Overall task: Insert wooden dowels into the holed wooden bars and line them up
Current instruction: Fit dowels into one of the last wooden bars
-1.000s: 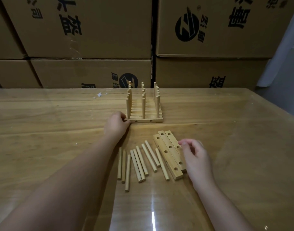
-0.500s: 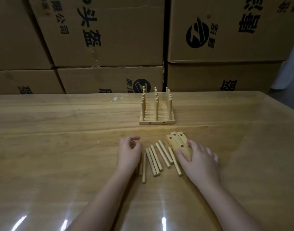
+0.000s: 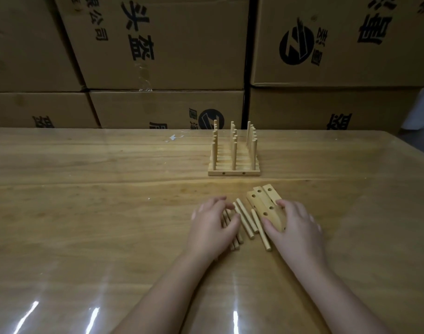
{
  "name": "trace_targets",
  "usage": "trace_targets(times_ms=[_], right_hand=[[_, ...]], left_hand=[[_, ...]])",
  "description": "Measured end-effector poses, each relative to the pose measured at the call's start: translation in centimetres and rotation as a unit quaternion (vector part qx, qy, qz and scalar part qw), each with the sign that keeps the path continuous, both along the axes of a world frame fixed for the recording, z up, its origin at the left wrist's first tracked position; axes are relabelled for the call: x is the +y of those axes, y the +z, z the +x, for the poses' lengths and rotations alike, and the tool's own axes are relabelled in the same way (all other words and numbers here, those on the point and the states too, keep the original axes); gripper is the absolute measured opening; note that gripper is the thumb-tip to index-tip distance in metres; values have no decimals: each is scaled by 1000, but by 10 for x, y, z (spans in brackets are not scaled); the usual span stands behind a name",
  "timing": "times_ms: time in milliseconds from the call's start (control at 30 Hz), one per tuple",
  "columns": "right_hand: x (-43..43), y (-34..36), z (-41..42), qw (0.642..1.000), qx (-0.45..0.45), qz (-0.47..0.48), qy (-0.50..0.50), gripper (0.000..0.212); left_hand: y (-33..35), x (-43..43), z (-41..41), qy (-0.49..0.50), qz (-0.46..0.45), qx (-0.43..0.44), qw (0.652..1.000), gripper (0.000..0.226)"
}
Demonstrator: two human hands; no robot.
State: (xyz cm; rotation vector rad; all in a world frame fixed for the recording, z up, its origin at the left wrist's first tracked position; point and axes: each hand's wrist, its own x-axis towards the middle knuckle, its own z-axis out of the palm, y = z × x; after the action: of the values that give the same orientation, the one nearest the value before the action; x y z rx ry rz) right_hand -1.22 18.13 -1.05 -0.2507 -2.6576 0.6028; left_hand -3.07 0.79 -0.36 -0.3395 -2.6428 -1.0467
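Several finished bars with upright dowels [image 3: 234,173] stand lined up as a block at the middle back of the table. In front of it lie several loose dowels [image 3: 245,219] and, to their right, three holed bars [image 3: 260,200] side by side. My left hand [image 3: 211,229] lies over the left part of the dowels, with fingers and thumb curled around some of them and hiding them. My right hand [image 3: 295,227] grips the near end of the holed bars, thumb on the left side and fingers over the right.
The wooden table [image 3: 98,189] has a glossy clear cover with glare streaks near its front edge. Stacked cardboard boxes [image 3: 170,56] form a wall right behind the table. The table's right edge [image 3: 413,150] runs off diagonally.
My left hand came back from the finished block to the loose dowels and closed on them. My right hand slid onto the holed bars and gripped them. The camera tilted slightly.
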Motion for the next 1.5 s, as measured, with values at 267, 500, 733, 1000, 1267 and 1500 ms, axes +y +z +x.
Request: trace_targets(times_ms=[267, 500, 733, 1000, 1267, 1500], right_hand=[[8, 2, -2, 985, 55, -161, -5, 33], [20, 14, -6, 842, 121, -525, -29, 20], [23, 28, -3, 627, 51, -777, 39, 21], [-12, 22, 7, 778, -41, -604, 168, 19], [-19, 20, 16, 899, 16, -350, 264, 31], [-21, 14, 17, 953, 47, -122, 272, 60]], left_hand=[[2, 3, 5, -171, 5, 33, 985, 16], [7, -2, 2, -145, 159, -82, 973, 15], [7, -1, 2, -152, 131, -98, 975, 13], [5, 1, 0, -139, 156, -88, 974, 18], [5, -2, -6, -147, 275, -120, 943, 14], [10, -11, -9, -134, 428, -164, 879, 31]])
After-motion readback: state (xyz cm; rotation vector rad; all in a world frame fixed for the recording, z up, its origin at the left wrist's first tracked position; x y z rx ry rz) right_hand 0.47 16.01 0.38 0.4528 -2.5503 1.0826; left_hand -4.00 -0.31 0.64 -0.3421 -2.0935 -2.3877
